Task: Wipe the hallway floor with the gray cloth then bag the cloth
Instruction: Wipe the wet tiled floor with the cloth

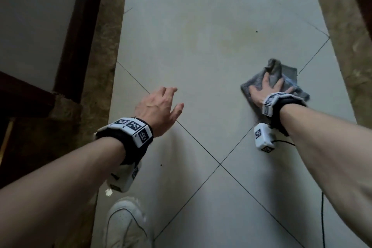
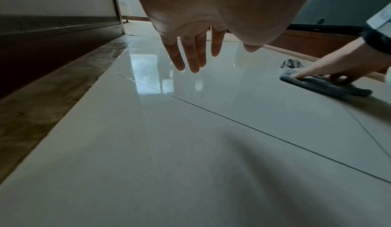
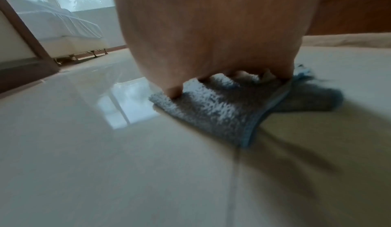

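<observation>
Gray terry cloth [image 1: 289,78], fuzzy and rumpled, lies flat on the glossy pale tiled floor [image 1: 201,46] toward its right edge, close to the brown marbled border strip [image 1: 350,66] that runs along that side. Part of the cloth is hidden beneath the right hand [image 1: 267,88]; one far corner is bunched up beyond the fingertips, and in the right wrist view [image 3: 222,113] its stitched hem and a folded-under flap show, though the picture is blurred. The right hand presses down on the cloth with fingers spread and fairly straight, palm on the fabric.

Dark grout lines cross the floor diagonally, meeting between the two forearms. A matching brown border strip [image 1: 100,66] and a dark wooden door frame [image 1: 80,26] line the left edge. A white sneaker [image 1: 124,225] stands at the floor's near edge, cut off by the picture's bottom.

The left hand [image 1: 159,106] hangs above the tiles, well apart from the cloth, fingers loosely extended [image 2: 190,55], holding nothing.
</observation>
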A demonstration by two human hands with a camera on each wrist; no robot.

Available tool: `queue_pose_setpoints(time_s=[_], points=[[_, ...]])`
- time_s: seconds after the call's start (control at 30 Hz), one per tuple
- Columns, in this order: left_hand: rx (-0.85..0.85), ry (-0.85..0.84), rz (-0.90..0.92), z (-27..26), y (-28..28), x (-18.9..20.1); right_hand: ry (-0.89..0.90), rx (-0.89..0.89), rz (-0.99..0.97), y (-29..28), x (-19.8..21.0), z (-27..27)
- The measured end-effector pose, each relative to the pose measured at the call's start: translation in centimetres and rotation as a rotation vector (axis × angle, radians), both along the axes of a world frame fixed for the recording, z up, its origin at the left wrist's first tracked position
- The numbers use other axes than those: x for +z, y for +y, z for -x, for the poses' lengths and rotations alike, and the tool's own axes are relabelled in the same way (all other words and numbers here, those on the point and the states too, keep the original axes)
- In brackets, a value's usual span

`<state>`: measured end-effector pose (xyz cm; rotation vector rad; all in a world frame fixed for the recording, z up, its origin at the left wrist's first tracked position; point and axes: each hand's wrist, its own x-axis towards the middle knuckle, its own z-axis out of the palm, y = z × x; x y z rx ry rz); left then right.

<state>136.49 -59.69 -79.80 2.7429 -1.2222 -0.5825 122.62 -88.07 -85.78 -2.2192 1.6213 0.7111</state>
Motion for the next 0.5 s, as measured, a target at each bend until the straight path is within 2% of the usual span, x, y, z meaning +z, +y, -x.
queue_pose_setpoints(time_s=[0.1,0.27,0.37,0.43,0.5], points=[[-0.022,-0.001,-0.001,0.6,-0.1,0.0,-0.075,0.169,0.009,4.2,-0.2,-3.2],[-0.008,-0.039,-0.010,0.8,0.5,0.1,-0.162,0.692,-0.077,14.3,-0.1,-7.5],[0.050,-0.060,-0.016,0.6,0.9,0.2,-0.095,1.020,-0.140,19.5,0.2,-7.9],[0.057,-0.095,-0.024,0.3,1.0,0.3,-0.067,1.181,-0.156,20.9,0.2,-7.7],[0.063,-0.122,-0.023,0.0,0.8,0.5,-0.093,1.238,-0.143,20.1,0.1,-7.3]])
